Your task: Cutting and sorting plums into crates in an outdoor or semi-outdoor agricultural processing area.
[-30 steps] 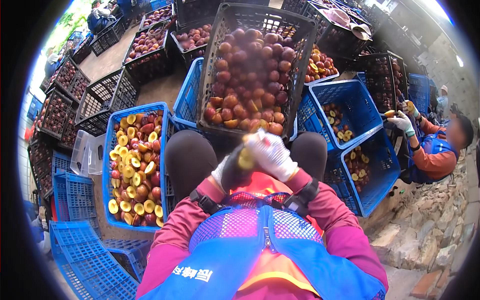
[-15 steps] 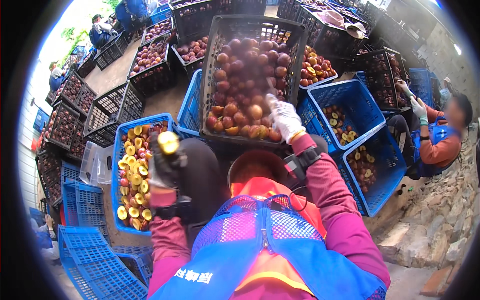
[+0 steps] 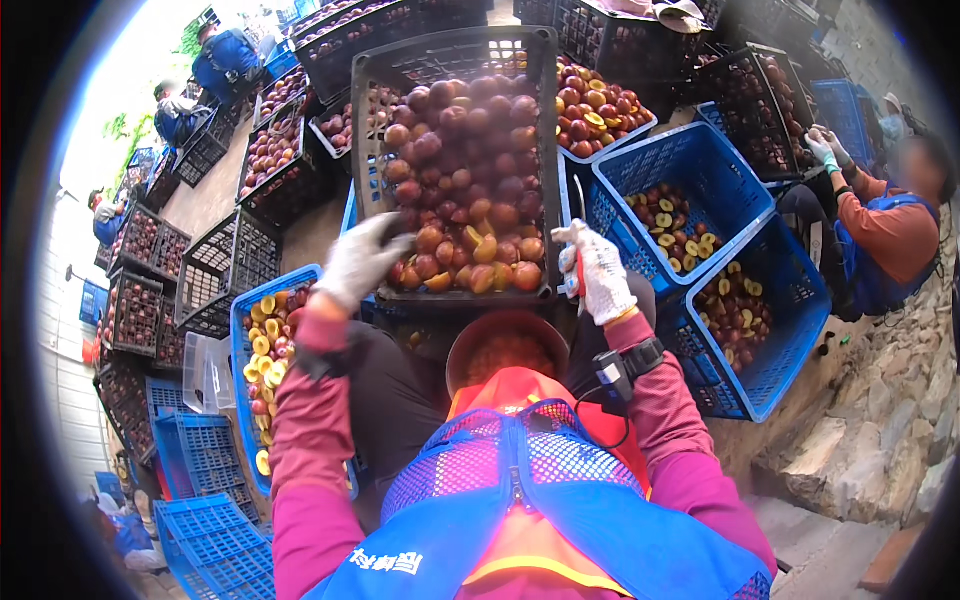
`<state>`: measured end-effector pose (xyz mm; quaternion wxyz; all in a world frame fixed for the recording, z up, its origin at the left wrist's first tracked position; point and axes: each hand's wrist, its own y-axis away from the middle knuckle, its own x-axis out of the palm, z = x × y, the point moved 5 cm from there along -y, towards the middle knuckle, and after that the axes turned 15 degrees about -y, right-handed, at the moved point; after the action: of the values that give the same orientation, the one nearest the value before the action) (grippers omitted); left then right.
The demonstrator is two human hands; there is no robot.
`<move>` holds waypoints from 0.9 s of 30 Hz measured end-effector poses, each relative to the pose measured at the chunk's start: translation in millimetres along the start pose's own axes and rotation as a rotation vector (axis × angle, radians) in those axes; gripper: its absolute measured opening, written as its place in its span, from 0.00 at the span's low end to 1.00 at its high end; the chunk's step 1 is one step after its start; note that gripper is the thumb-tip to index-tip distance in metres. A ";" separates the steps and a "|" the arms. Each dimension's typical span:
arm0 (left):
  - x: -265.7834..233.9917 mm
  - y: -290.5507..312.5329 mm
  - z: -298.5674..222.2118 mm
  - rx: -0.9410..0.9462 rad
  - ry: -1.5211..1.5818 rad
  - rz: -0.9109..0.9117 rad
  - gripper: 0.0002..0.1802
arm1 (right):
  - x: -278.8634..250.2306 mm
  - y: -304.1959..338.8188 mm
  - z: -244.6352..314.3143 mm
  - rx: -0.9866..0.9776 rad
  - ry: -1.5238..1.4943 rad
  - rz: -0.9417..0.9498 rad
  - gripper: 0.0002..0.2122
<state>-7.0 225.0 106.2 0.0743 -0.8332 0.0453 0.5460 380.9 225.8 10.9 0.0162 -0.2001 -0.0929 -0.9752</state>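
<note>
In front of me is a tilted black plastic crate [image 3: 548, 120] holding many dark red plums [image 3: 460, 150], with some cut pieces showing yellow flesh near its front edge. My left hand [image 3: 362, 262], in a white glove, reaches over the crate's front left corner; its fingers are apart and nothing is in them. At the front right corner, my gloved right hand [image 3: 603, 275] is closed around a red-handled tool [image 3: 574, 278] with a thin blade pointing up. Fingers hide part of the tool, so its exact kind is unclear. A round bowl [image 3: 462, 358] with reddish contents sits between my knees.
By my left leg stands a blue crate [image 3: 238, 340] of halved plums. Two blue crates [image 3: 655, 150] [image 3: 790, 340] with cut plums stand on the right. A co-worker [image 3: 890, 225] sits beyond them. Black crates [image 3: 215, 265] crowd the far left; stones [image 3: 860, 430] lie at lower right.
My left hand has left the blue crate, moved right and up to the black crate, and no longer has the halved plum. My right hand has drawn slightly back; the view has shifted.
</note>
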 end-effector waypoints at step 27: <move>316.4 -174.1 -111.5 0.073 -0.281 0.488 0.25 | -34.5 -17.6 7.9 0.112 -0.075 -0.051 0.20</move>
<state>247.4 379.0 -127.1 -0.0238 -0.7106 0.2537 0.6558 414.5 244.4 1.4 -0.0010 -0.2330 -0.1532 -0.9603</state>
